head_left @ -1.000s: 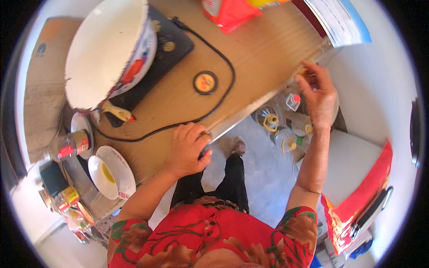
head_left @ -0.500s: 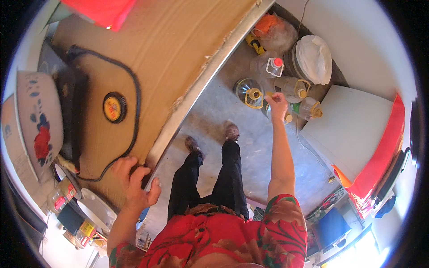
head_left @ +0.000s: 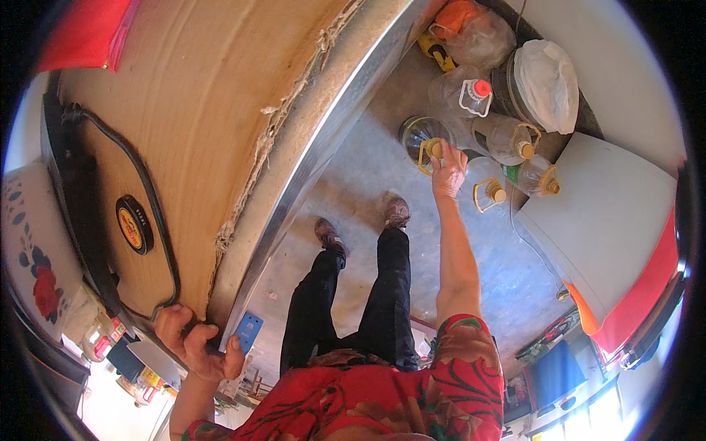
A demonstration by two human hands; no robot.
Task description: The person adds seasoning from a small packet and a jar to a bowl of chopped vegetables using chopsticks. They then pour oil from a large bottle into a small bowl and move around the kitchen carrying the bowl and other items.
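Observation:
My right hand (head_left: pixel 448 167) reaches down to the concrete floor, its fingers closed at the yellow handle and cap of a clear plastic jug (head_left: pixel 421 136). My left hand (head_left: pixel 195 344) grips the metal-trimmed edge of the cardboard-covered table (head_left: pixel 220 110) at lower left. More clear jugs stand close by the held one: one with a red cap (head_left: pixel 471 92) and others with yellow caps (head_left: pixel 515 140) (head_left: pixel 489 192) (head_left: pixel 540 180). My legs and shoes (head_left: pixel 397 213) are between the table and the jugs.
A black cord (head_left: pixel 158 220) loops round a round black-and-yellow disc (head_left: pixel 132 224) on the table, beside a black cooker (head_left: pixel 70 184) and a flowered white bowl (head_left: pixel 33 272). On the floor: a bag-covered bucket (head_left: pixel 544 73), an orange bag (head_left: pixel 456 18), a white panel (head_left: pixel 603 220).
My head has tipped further down, so the floor fills more of the view. My right hand has dropped from the table edge to the jug's handle. The left hand stays on the table edge.

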